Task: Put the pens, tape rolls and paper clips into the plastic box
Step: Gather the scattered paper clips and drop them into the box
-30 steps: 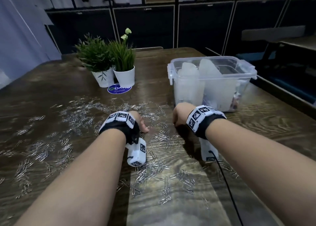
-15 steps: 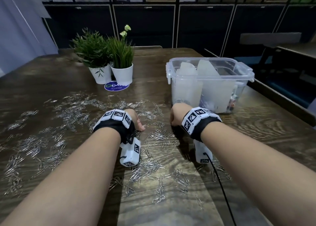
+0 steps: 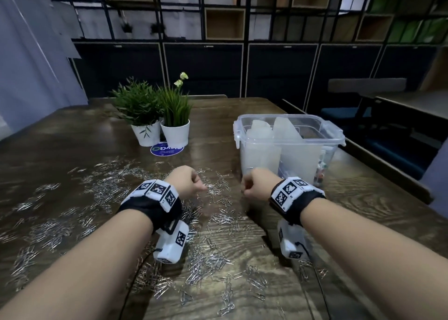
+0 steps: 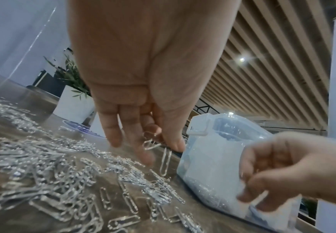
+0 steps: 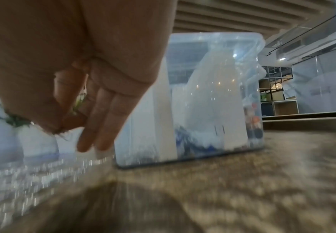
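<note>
Silver paper clips (image 3: 109, 191) lie strewn over the wooden table, thickest at the left and under my arms. The clear plastic box (image 3: 259, 157) stands open at centre right, with pale translucent shapes and small coloured items inside. My left hand (image 3: 196, 186) hovers just above the table, left of the box. In the left wrist view it (image 4: 163, 145) pinches a few paper clips (image 4: 166, 159) that dangle from thumb and fingers. My right hand (image 3: 244, 188) is raised at the box's near wall, thumb and forefinger pinched (image 5: 69, 126) on what look like thin clips, though motion blurs them.
Two potted plants (image 3: 145, 111) (image 3: 175, 116) in white pots stand behind the clips, beside a round blue sticker (image 3: 166, 148). The table's right edge (image 3: 388, 174) runs just past the box, with dark seats beyond it.
Both hands have lifted off the table, each with a pinch of clips, and sit closer to the box. The head view has tilted upward.
</note>
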Demonstrator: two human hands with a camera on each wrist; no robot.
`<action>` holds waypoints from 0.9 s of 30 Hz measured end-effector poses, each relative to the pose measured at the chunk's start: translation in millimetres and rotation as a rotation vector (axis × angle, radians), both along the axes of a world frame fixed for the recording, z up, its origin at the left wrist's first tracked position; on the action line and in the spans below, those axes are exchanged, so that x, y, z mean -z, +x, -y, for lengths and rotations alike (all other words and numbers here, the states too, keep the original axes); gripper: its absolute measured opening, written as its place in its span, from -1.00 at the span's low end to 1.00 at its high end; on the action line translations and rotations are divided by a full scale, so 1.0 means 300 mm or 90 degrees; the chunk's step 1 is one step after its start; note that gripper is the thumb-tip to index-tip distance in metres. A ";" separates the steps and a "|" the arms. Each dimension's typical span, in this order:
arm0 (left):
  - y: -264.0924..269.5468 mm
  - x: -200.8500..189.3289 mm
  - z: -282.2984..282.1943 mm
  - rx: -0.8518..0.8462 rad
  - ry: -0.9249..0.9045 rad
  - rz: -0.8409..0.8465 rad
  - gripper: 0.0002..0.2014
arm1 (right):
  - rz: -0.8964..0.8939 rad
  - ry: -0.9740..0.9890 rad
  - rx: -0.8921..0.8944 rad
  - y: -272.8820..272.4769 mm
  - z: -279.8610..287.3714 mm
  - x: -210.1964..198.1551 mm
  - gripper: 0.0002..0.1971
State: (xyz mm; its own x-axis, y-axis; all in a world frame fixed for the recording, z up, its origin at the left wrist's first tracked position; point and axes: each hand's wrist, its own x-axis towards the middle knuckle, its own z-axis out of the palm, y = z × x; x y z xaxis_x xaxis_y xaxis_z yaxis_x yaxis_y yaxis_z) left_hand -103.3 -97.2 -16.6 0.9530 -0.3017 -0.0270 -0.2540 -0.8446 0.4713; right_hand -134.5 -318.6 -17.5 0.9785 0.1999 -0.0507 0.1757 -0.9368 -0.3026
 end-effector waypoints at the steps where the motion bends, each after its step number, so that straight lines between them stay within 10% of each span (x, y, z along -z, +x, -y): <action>1: 0.002 -0.009 0.002 0.001 -0.018 0.016 -0.75 | 0.029 0.078 -0.012 -0.019 0.013 -0.038 -0.91; 8: -0.016 -0.067 0.053 -0.007 -0.129 0.087 -0.80 | 0.338 0.302 0.058 0.038 0.098 -0.309 -0.90; 21: 0.091 -0.225 0.352 0.014 -0.314 0.328 -0.87 | 0.356 0.288 0.098 0.043 0.268 -0.208 -0.89; 27: 0.166 -0.204 0.487 -0.026 -0.089 0.285 -0.79 | 0.427 0.273 0.068 -0.020 0.339 -0.175 -0.89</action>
State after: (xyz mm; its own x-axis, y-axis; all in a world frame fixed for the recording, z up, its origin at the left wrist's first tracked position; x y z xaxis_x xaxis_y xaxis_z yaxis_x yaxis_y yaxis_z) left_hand -53.6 -243.2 44.6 0.8726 -0.2350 0.4282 -0.4261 -0.7946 0.4324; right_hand -140.4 -420.4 35.1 0.7884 -0.0271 0.6146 0.3641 -0.7847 -0.5017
